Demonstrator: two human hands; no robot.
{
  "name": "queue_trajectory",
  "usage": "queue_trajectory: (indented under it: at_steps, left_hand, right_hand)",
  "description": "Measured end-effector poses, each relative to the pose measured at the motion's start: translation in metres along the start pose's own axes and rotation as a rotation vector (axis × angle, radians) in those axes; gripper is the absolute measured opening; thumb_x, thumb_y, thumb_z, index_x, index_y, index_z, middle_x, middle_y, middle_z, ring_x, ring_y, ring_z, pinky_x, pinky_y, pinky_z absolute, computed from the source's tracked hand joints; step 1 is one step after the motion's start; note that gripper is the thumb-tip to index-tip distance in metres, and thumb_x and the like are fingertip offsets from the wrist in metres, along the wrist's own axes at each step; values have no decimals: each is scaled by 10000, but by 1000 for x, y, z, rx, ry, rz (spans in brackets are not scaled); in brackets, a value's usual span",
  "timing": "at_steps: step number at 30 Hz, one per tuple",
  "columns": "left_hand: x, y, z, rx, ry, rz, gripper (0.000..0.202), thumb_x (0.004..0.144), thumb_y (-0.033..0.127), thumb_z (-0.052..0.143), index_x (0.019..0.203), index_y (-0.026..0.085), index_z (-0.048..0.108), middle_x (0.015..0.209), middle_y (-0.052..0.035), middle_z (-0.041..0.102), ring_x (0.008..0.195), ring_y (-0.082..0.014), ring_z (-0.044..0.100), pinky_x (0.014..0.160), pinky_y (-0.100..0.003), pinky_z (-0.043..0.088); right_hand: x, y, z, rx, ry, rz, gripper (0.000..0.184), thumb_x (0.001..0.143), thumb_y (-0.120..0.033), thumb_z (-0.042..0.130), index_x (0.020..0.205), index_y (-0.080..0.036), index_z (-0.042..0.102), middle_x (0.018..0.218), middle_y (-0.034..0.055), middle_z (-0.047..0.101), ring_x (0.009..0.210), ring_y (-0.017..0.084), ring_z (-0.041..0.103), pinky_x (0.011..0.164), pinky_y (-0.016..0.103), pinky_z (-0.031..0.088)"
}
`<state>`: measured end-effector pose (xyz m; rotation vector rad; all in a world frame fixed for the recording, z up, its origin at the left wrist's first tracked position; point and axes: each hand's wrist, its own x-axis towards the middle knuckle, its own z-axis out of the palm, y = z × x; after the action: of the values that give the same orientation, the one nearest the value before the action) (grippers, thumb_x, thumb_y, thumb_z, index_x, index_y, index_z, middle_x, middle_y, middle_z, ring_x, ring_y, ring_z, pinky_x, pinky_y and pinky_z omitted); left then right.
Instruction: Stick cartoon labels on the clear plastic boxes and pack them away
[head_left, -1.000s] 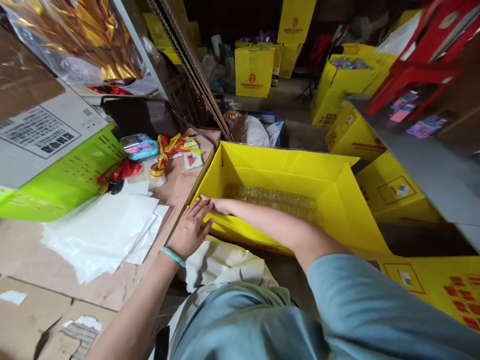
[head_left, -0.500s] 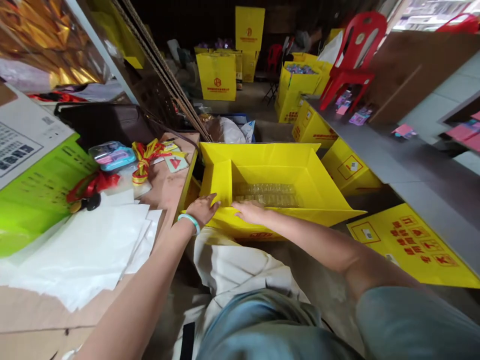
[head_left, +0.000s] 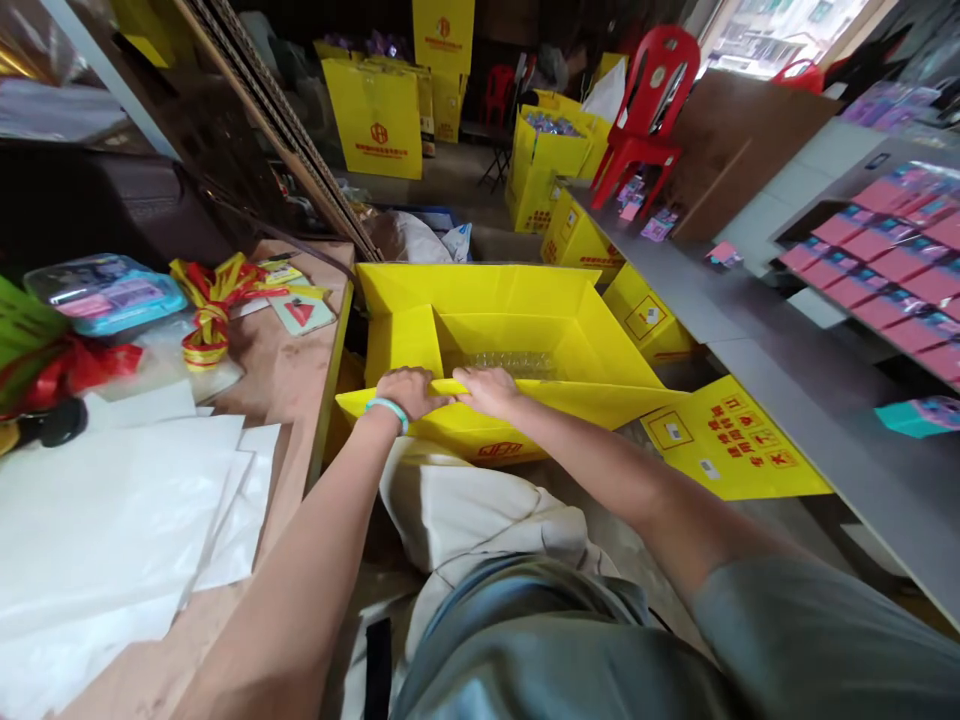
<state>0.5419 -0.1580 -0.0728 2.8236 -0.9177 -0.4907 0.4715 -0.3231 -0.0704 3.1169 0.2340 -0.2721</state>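
Note:
A large yellow carton [head_left: 517, 290] with its flaps raised stands right in front of me. My left hand [head_left: 411, 390], with a pale green bangle at the wrist, is closed over the near flap's upper edge. Close beside it, my right hand [head_left: 487, 390] has its fingers wrapped round the same edge. Clear plastic packs [head_left: 514, 364] lie at the bottom of the carton, partly hidden behind the near flap. The fingertips of both hands are mostly out of sight behind the flap.
On the left, a wooden table [head_left: 292, 370] bears white sheets [head_left: 112, 510], a red-and-yellow ribbon bundle [head_left: 210, 310] and a blue clear-lidded case [head_left: 105, 292]. A long grey table [head_left: 757, 330] runs along the right, with yellow cartons beneath. A red chair [head_left: 649, 110] stands on it.
Both hands have closed on the carton's near flap, where they lay more loosely before. The view has turned to the right, bringing rows of pink items into sight.

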Motion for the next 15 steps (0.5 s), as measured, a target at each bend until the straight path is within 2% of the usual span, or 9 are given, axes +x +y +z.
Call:
queue_trajectory:
  at_steps: [6,15]
  left_hand:
    - [13,-7,-9,2,-132,5,567,741,583,598,1167,214,661,1209,-125,664,1147,-301,600,927,-344,467]
    - [11,-17,-11,-100,-200,59,661,649,587,675,1157,163,674,1193,-162,667,1045,-294,657,823,-296,514]
  right_hand:
    - [5,-6,-3,-24,-24,35,339,884,-458,580,1124,-220,553,1121,86,684,1028,262,643,796,316,461]
    - [1,-24,-3,-62,-34,74,352,906,-435,561,1174,-209,529,1200,101,652,1091,247,618,838,313,455]
